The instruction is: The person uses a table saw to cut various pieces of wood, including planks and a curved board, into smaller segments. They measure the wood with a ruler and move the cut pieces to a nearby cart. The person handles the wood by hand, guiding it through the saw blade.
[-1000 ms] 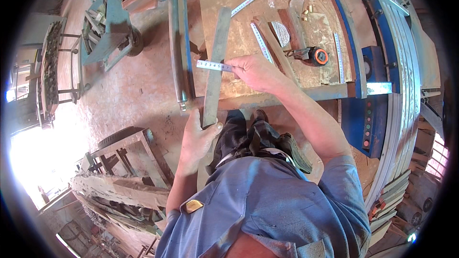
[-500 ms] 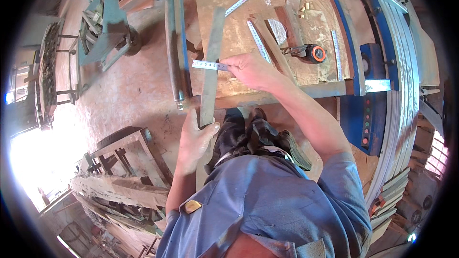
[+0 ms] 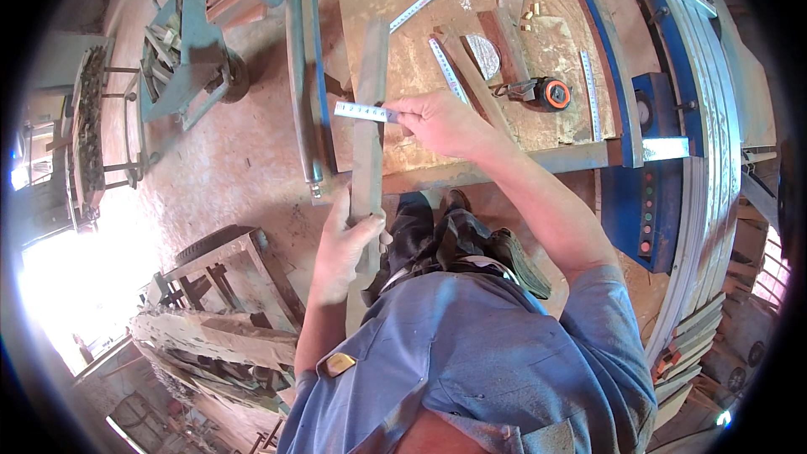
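Note:
My left hand [image 3: 343, 245] grips the lower part of a long, narrow wooden strip [image 3: 367, 160], thumb across it and fingers wrapped round. The strip points away from me, its far part over the workbench and its near end below my hand. In a pinch between thumb and fingers, my right hand [image 3: 441, 124] holds a short white ruler [image 3: 357, 111] with dark markings. The ruler lies crosswise on the strip, and its left end sticks out past the strip's left edge. My right fingers cover the ruler's right end.
On the dusty workbench [image 3: 420, 59] lie a tape measure [image 3: 556, 94] with an orange ring, white measuring strips [image 3: 448, 70], a semicircular plate [image 3: 485, 56] and wooden pieces [image 3: 504, 44]. Blue metal rails border the bench. Stacked timber [image 3: 210, 336] stands at left, a control panel [image 3: 646, 210] at right.
The strip has slid a little toward me, so more of it shows below my left hand, whose fingers now close round it. The ruler has shifted slightly left with my right hand.

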### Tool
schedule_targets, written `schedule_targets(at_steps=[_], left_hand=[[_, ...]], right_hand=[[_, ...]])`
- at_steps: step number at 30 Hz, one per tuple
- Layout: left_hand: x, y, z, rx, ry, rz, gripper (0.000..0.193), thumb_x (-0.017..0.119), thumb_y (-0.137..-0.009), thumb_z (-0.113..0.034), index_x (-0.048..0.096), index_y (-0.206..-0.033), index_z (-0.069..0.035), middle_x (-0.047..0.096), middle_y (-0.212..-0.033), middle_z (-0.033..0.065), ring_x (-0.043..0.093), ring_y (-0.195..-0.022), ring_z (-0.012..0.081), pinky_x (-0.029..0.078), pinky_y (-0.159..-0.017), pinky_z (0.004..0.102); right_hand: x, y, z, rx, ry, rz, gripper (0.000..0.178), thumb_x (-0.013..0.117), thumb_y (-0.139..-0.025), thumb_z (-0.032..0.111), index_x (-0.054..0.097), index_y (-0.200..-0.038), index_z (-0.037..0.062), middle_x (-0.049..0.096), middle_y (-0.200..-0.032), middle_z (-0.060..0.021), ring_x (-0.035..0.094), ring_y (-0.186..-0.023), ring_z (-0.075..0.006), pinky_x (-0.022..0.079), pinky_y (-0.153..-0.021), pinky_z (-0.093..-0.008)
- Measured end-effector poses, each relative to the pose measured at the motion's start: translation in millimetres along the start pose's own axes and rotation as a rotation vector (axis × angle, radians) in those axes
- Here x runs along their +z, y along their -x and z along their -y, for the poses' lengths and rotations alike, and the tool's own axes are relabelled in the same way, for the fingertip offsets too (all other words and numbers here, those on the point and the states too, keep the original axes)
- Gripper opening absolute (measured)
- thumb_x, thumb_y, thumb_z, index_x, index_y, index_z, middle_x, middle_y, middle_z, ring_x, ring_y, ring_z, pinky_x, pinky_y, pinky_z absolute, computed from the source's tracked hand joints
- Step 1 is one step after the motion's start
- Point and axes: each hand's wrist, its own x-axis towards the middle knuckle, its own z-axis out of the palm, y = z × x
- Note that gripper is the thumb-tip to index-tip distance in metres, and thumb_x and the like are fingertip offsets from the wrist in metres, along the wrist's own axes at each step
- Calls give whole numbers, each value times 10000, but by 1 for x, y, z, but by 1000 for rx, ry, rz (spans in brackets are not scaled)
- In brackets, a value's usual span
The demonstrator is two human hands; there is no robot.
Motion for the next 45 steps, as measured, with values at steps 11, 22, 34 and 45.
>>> schedule_targets(at_steps=[11,22,34,45], left_hand=[[-11,-12,11,-99,455,260,589,681,-819,-230,487,-1346,-55,583,-823,94,601,-573,168,506,-494,266],[-7,-13,13,-118,446,262,591,685,-824,-228,485,-1352,-53,587,-825,102,605,-571,170,513,-493,268],[-7,-13,14,-115,440,256,609,645,-841,-220,453,-1396,-58,583,-813,95,591,-567,160,505,-484,258],[-8,-14,16,-119,477,256,590,674,-824,-216,483,-1363,-70,584,-802,83,588,-551,156,510,-468,259]], right_hand=[[-15,5,-8,-12,63,-35,223,546,-962,160,703,-1109,104,670,-818,-171,645,-725,-311,493,-674,-403],[-19,10,-4,-36,148,-26,293,523,-980,108,673,-1231,128,619,-724,-123,567,-629,-155,473,-625,-311],[-16,7,-9,-72,104,-38,284,546,-974,117,679,-1225,136,642,-767,-139,582,-643,-165,480,-646,-320],[-13,4,-15,-66,105,-20,254,556,-981,160,682,-1196,113,659,-809,-153,600,-678,-189,487,-675,-330]])
